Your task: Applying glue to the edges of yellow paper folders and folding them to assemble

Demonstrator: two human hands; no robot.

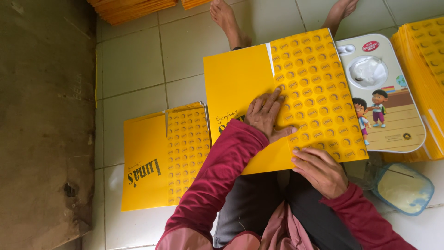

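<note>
White floor tiles (138,65) beside bare concrete strip (46,115) | left hand (266,115) flat on yellow cardboard sheet (240,78) | right hand (321,171) pinching sheet's edge | yellow stack (162,157) alongside

On my lap lies a yellow cardboard sheet (240,83), flat and turned a little to the right. Its left part is plain yellow with dark script near the bottom edge; its right part is a folded flap (319,88) printed with rows of small round marks. A thin white edge shows where the flap meets the plain part. My left hand (267,115) presses flat on this seam, fingers spread. My right hand (321,170) touches the lower edge of the flap, near its bottom corner.
</note>
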